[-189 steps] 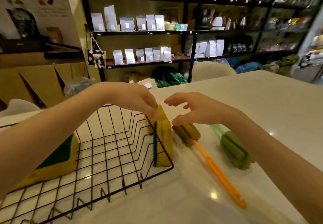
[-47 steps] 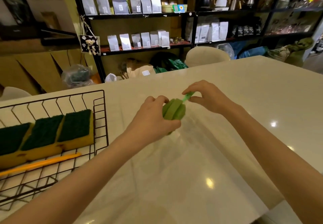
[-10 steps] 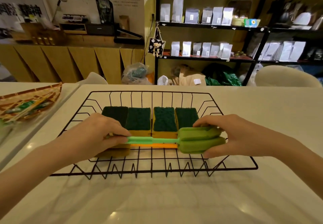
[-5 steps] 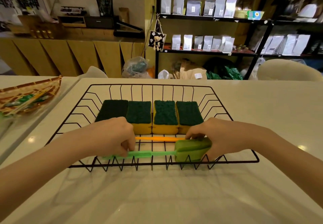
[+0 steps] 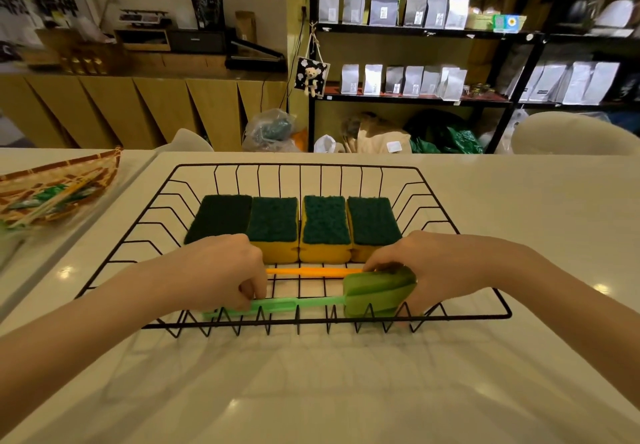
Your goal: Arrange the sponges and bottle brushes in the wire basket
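- The left hand [image 5: 221, 270] has its fingers curled down onto the handle of the green bottle brush [image 5: 346, 300], thumb and fingertips pinched closed on it near the handle's left end.
- The right hand [image 5: 429, 267] is wrapped over the brush's green sponge head, fingers folded around its far and right sides, closed on it.
- The green brush lies lengthwise along the near edge of the wire basket [image 5: 460, 232], just inside the front rim, head toward the right.
- The orange bottle brush [image 5: 311, 272] lies parallel just behind it on the basket floor; only its handle shows, its right end hidden behind the green head and the right hand.
- Four sponges [image 5: 323, 225], dark green scouring side up over yellow foam, sit side by side in a row across the middle of the basket, touching one another, just behind the orange handle.
- The basket rests on the white counter [image 5: 346, 391], near its far left corner.
- A woven tray [image 5: 59, 180] sits on the neighbouring surface to the left.
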### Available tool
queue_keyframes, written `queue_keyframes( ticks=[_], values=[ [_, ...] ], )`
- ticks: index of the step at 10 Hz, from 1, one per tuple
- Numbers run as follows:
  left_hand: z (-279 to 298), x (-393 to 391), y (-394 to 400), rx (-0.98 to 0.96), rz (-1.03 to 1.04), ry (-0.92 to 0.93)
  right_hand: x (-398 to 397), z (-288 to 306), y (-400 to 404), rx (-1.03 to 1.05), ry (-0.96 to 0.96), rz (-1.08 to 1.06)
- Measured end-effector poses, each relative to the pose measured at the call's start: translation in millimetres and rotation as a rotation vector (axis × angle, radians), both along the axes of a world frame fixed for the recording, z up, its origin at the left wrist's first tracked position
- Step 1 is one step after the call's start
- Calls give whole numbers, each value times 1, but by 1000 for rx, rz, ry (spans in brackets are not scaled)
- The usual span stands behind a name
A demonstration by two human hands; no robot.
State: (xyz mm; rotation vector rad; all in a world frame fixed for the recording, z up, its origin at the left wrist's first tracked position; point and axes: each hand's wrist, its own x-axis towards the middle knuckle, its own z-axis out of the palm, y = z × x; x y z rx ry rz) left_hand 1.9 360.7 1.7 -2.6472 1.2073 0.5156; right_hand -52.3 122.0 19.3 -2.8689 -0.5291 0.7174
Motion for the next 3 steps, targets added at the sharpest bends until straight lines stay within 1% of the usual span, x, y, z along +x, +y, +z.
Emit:
queue_keyframes(
  ticks=[1,2,3],
  values=[
    [4,2,4,-94,41,96,-1,4,-2,13,29,-21],
    [18,9,5,-206,8,216,-3,21,-5,52,-36,-40],
    [40,17,4,-381,77,303,-18,35,-11,209,-240,-110]
  ],
)
